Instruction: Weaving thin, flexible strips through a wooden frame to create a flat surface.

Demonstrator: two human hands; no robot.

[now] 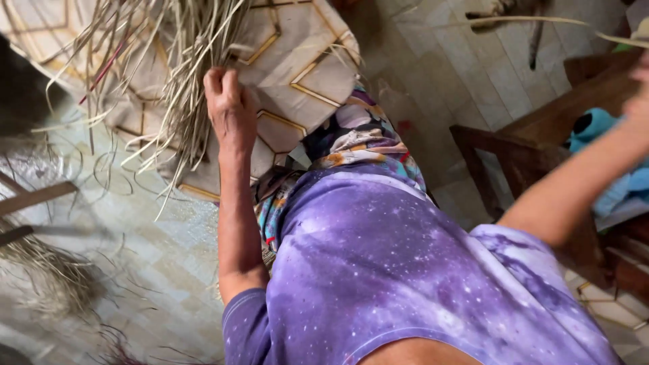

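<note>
Dozens of long, pale dried fibre strands [182, 74] hang in a loose sheaf over the near edge of a cushion [297, 61] patterned with gold-lined hexagons, and the left hand [230, 111] is closed around the sheaf partway down its length, fingers wrapped over the strands with the knuckles up. To me they look very light, dry and springy, stiff enough to fan out in arcs yet thin enough to kink or snap if bent sharply; the free ends splay toward the tiled floor [155, 270], so a grip on the bunched part, where that hand sits, seems the only place that gathers them all, while a pinch nearer the tips would likely let strands slip out. The right hand [639, 101] is raised at the frame's right edge, blurred and partly cut off, near 1 pale flat strip [541, 20]; I cannot tell whether it holds anything. More loose fibre [54, 277] lies on the floor at the left, and a dark wooden chair [541, 142] stands at the right.
</note>
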